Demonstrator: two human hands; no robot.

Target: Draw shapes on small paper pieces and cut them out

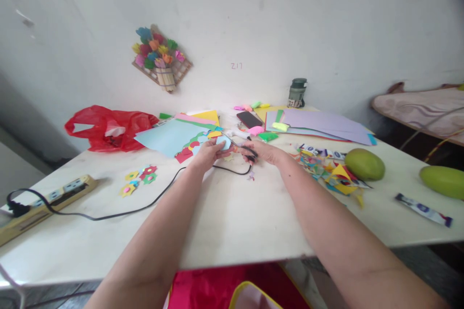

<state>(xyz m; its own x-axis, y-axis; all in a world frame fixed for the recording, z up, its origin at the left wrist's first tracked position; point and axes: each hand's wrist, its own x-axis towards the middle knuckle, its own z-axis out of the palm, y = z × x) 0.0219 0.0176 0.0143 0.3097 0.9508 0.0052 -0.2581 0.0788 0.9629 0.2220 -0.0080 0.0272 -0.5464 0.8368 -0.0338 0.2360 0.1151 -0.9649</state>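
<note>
Near the middle of the white table (246, 222), my left hand (209, 153) holds a small light blue paper piece (224, 143) between its fingers. My right hand (261, 150) is closed on black-handled scissors (251, 153), whose blades point left toward the paper. Coloured paper cutouts (184, 154) in red, green and yellow lie just beyond my left hand. Small paper scraps (252, 175) rest on the table below my right hand. Several finished-looking paper flowers (128, 189) lie to the left.
A red plastic bag (105, 130), blue sheets (165, 137) and a power strip (54, 198) with a black cable are on the left. Behind my hands lies a phone (249, 119). Purple sheets (322, 123), scraps (340, 181), a green mango (364, 164) and a tube (423, 209) are right.
</note>
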